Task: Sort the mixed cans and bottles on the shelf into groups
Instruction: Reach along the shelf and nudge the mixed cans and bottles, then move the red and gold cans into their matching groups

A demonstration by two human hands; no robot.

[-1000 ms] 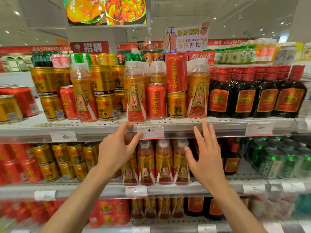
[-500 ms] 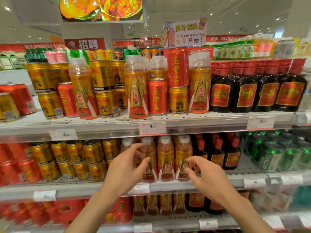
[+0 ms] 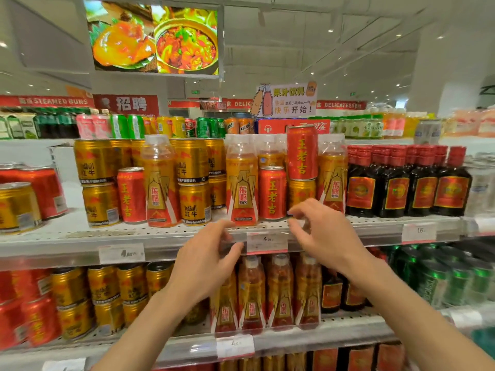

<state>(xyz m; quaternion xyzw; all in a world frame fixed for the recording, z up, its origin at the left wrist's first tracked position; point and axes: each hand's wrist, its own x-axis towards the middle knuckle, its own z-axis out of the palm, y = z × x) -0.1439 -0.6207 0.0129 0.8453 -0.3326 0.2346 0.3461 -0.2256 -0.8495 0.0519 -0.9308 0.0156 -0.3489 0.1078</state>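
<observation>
Left hand (image 3: 206, 259): fingers loosely curled, thumb apart, holding nothing; fingertips blurred, in front of the upper shelf edge (image 3: 187, 243). Right hand (image 3: 325, 236): fingers spread and bent, thumb below, holding nothing. Its fingertips overlap the base of a gold can (image 3: 301, 192) and an orange bottle (image 3: 333, 183); contact cannot be confirmed.

Between the hands: a price tag (image 3: 267, 241) on the shelf edge. Directly above it: a red can (image 3: 272, 192) beside a taller orange bottle (image 3: 242, 183). A second red can (image 3: 302, 152) is stacked on the gold can. To the left: mixed gold cans (image 3: 194, 180), another red can (image 3: 131, 195) and another bottle (image 3: 160, 183). To the right: dark bottles (image 3: 407, 183) in a row.

Lower shelf: the forearms hide part of the bottles (image 3: 278, 293). Frame edges are blurred; cans at far left are cut off.
</observation>
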